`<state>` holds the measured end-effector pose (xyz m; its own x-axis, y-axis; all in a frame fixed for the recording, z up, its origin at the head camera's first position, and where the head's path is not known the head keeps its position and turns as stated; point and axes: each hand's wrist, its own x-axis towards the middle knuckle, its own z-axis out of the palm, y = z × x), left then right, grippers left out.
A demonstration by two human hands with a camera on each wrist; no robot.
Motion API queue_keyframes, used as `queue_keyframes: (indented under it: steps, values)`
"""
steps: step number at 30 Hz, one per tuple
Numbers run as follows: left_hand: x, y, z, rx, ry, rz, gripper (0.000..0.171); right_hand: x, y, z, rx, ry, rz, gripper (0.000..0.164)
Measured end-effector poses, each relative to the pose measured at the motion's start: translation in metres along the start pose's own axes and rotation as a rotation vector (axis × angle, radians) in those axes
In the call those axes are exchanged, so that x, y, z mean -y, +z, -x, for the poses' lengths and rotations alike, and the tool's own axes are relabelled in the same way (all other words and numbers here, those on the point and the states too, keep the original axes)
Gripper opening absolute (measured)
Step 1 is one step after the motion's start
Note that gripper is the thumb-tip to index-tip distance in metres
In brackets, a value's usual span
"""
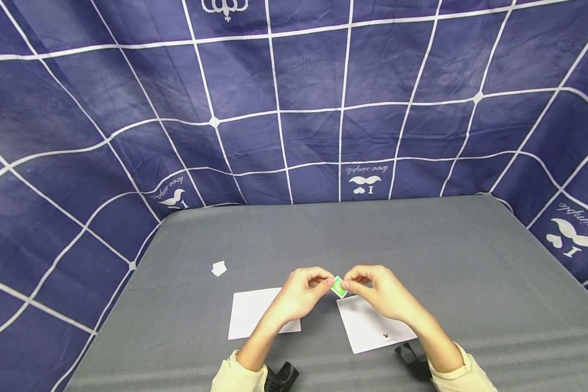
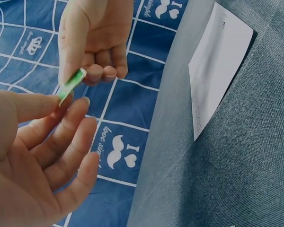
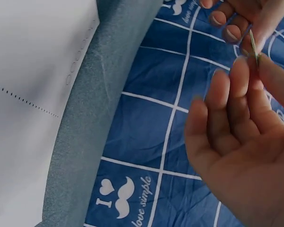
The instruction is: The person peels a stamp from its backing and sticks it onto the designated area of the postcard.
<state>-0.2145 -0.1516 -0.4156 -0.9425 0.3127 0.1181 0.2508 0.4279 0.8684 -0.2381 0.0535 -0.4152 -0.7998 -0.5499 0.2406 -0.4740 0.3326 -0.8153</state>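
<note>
Between my two hands is a small, thin green square with a white border (image 1: 340,287), held up off the table. My left hand (image 1: 300,293) pinches its left edge between thumb and index finger. On the opposite edge, the thumb and a finger of my right hand (image 1: 383,294) pinch it too. The left wrist view shows the green piece (image 2: 72,87) tilted, its other fingers curving loosely beneath. Seen nearly edge-on in the right wrist view, the piece (image 3: 253,45) looks like a thin sliver. Its exact kind cannot be told.
A white sheet (image 1: 251,311) lies under my left forearm. Another white sheet (image 1: 365,329), with a row of loops along one edge and a small dark mark, lies under my right hand. Small white pieces (image 1: 219,268) rest farther left on the grey table (image 1: 323,234). Blue checked cloth (image 1: 308,136) hangs behind.
</note>
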Motion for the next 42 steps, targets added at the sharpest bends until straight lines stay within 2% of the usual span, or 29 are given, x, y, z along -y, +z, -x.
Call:
queue_keyframes:
  steps: [4, 7, 9, 13, 19, 23, 27, 30, 33, 37, 42]
  values:
    - [0.0, 0.002, 0.0, 0.038, -0.007, 0.14, 0.014, -0.002, -0.005, 0.002, 0.098, 0.051, -0.181, 0.009]
    - [0.0, 0.003, 0.0, 0.057, -0.006, 0.225, 0.015, -0.003, -0.007, 0.002, 0.094, 0.082, -0.214, 0.009]
    - [-0.001, 0.004, -0.001, 0.053, 0.0, 0.222, 0.015, -0.002, -0.007, 0.002, 0.057, 0.095, -0.185, 0.01]
    - [-0.002, 0.005, -0.001, 0.031, 0.011, 0.145, 0.014, -0.001, -0.006, 0.0, -0.001, 0.098, -0.121, 0.01]
    - [-0.003, 0.008, -0.002, 0.023, 0.011, 0.108, 0.013, -0.001, -0.006, 0.001, 0.004, 0.098, -0.106, 0.004]
    - [-0.003, 0.01, -0.002, -0.009, 0.02, 0.071, 0.012, -0.001, -0.007, 0.0, -0.007, 0.112, -0.109, 0.006]
    - [-0.001, 0.013, -0.003, -0.033, 0.036, 0.092, 0.013, 0.0, -0.009, 0.0, 0.0, 0.129, -0.161, 0.01]
    - [0.001, 0.014, -0.004, -0.032, 0.038, 0.167, 0.015, 0.0, -0.011, 0.001, 0.022, 0.168, -0.259, 0.014]
    - [0.002, 0.015, -0.005, -0.037, 0.029, 0.187, 0.017, 0.0, -0.013, 0.001, 0.039, 0.228, -0.343, 0.019]
    - [0.002, 0.016, -0.005, -0.038, 0.01, 0.173, 0.018, -0.001, -0.015, 0.001, 0.055, 0.271, -0.386, 0.023]
    - [0.001, 0.017, -0.005, -0.017, -0.002, 0.233, 0.018, -0.004, -0.016, 0.002, 0.071, 0.292, -0.457, 0.023]
